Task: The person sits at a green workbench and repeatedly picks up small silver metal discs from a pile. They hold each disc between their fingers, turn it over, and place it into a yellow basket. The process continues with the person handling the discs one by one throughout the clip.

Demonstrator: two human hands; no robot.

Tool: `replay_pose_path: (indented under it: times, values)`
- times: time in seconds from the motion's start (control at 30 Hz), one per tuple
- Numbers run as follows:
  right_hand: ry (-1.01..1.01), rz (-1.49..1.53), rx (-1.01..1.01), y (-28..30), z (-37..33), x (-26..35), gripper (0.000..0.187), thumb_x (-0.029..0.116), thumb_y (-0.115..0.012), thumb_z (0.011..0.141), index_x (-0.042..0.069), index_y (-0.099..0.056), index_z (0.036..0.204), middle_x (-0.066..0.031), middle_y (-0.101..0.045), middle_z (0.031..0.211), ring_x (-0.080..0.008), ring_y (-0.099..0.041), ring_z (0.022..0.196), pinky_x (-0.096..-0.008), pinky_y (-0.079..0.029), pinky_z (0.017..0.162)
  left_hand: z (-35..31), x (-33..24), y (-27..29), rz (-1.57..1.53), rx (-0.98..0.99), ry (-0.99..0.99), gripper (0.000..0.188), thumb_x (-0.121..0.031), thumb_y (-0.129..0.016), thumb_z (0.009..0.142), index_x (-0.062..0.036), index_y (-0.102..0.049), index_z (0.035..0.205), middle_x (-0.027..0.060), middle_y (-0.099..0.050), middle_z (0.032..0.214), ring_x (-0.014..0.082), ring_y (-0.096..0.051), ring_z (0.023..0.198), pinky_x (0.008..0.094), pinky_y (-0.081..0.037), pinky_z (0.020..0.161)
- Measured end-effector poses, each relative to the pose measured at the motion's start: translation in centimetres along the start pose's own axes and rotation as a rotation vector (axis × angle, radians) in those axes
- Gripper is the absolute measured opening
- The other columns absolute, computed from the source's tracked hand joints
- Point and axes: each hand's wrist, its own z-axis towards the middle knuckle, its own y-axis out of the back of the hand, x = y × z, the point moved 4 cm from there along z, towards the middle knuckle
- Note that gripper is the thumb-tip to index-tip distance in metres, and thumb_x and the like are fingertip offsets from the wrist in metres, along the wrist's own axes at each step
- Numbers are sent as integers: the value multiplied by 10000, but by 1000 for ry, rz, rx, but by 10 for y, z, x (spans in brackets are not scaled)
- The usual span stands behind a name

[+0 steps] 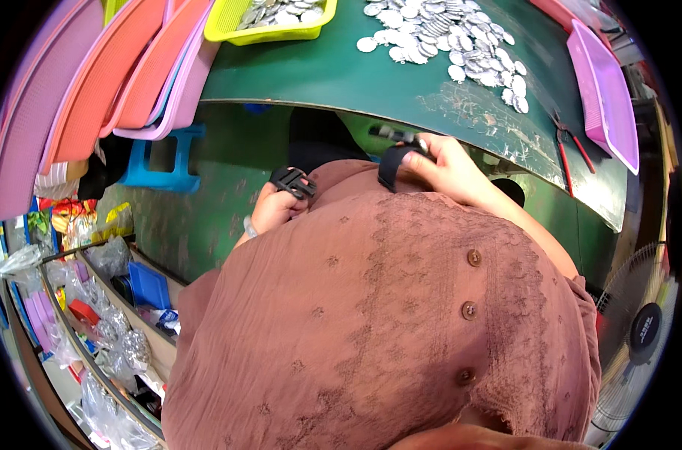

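My left hand (269, 210), with a pale bracelet at the wrist, is closed on a black plastic buckle (294, 182) in front of my waist. A little to the right, my right hand (449, 169) grips a black strap (389, 169). A dark, blurred end piece (392, 135) sticks out beyond the fingers of that hand. The buckle and the end piece are apart. Both hands are between my brown buttoned top (371, 300) and the near edge of the green table (303, 75).
Silver disc-shaped pieces (431, 30) lie heaped on the table. More fill a yellow-green basket (281, 32). Red-handled pliers (569, 150) lie by a purple basket (607, 97). Stacked baskets (123, 67) and a blue stool (164, 161) are left; a fan (633, 330) stands right.
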Motion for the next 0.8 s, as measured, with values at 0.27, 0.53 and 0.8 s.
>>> replay_pose_path:
  times: [0.27, 0.53, 0.8]
  values:
    - [85, -167, 99, -21, 10, 15, 209, 135, -530, 818, -25, -534, 952, -234, -579, 763, -378, -570, 720, -386, -452, 657, -5, -2, -10, -141, 270, 31, 126, -35, -556, 701, -76, -471, 784, -16, -418, 644, 80, -369, 545, 233, -304, 502]
    - [183, -390, 127, -37, 16, 14, 201, 112, -540, 808, -15, -456, 939, -247, -557, 796, -406, -546, 792, -423, -443, 683, 2, 6, -14, -173, 134, -29, 354, -460, -586, 795, -129, -460, 805, -40, -400, 622, 64, -360, 522, 215, -295, 468]
    - [175, -421, 76, -44, 18, 17, 204, 136, -526, 830, -23, -441, 925, -243, -563, 797, -407, -556, 776, -429, -447, 661, 5, 8, -37, 123, 74, -75, 493, -572, -521, 784, -102, -456, 648, -56, -438, 576, 48, -367, 531, 222, -297, 482]
